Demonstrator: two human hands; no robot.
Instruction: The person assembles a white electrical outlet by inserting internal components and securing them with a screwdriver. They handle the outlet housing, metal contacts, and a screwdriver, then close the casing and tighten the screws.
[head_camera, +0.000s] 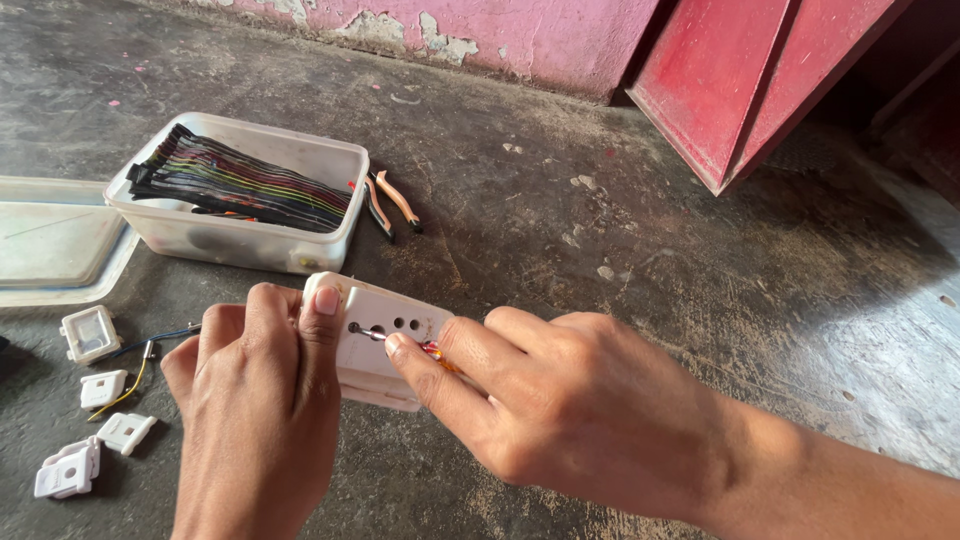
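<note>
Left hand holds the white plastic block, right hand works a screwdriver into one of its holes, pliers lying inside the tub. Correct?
Not quite: head view shows the pliers on the floor beside the tub, not inside. The rest stands: left hand, white plastic block, right hand, screwdriver.

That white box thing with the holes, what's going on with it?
A person's left hand holds the white plastic socket block above the grey floor. The right hand pushes a small screwdriver into one of its holes. Beside them sits a clear tub of coloured wires, pliers with orange handles, and a few small white plastic parts.
</note>
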